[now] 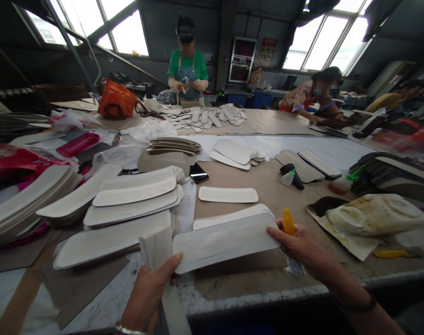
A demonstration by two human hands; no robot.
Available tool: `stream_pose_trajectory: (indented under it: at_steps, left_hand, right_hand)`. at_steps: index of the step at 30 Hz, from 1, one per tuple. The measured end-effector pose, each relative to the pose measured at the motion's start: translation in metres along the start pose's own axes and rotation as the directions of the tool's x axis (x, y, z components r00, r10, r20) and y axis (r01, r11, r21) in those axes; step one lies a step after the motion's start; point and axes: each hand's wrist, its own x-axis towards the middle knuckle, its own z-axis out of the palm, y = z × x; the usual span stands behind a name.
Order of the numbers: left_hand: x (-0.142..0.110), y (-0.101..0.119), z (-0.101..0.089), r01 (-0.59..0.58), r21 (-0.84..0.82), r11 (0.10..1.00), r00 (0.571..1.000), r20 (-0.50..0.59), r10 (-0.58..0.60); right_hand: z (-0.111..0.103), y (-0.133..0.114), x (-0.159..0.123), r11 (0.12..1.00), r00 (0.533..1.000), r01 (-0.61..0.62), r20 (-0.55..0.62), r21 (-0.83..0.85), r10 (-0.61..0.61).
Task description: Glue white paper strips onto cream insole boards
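Note:
Between my two hands is a long, pale panel (226, 239) with rounded corners, raised above the table. My left hand (151, 288) is closed around a bundle of narrow white strips (158, 246), its thumb pressing the panel's left end. At the other end, the fingers of my right hand (302, 246) pinch the panel's corner. A yellow-handled brush (288, 221) is also held in my right hand, handle up; its lower end is partly hidden. Behind the held panel lie similar white panels (240, 215), and a single one (228, 195) rests farther back.
Stacks of pale panels (135, 193) fill the left side. At the right are a glue-stained container (379, 214), another yellow-handled brush (393, 252) and small bottles (288, 177). A phone (198, 173) lies mid-table. Co-workers stand across the table, near an orange bag (117, 100).

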Motion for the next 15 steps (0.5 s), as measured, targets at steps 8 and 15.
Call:
stream_pose_trajectory:
  at_steps: [8, 15]
  left_hand:
    - [0.0052, -0.0094, -0.0036, -0.049, -0.001, 0.999, 0.999, -0.021, 0.049]
    - [0.0011, -0.0071, -0.0015, -0.004, -0.052, 0.999, 0.999, -0.036, 0.002]
  right_hand:
    - [-0.0009, -0.004, -0.0063, 0.985, 0.992, 0.116, -0.04, -0.128, -0.122]
    - [-0.0005, 0.0022, -0.0071, 0.995, 1.0, 0.021, -0.001, 0.096, -0.021]
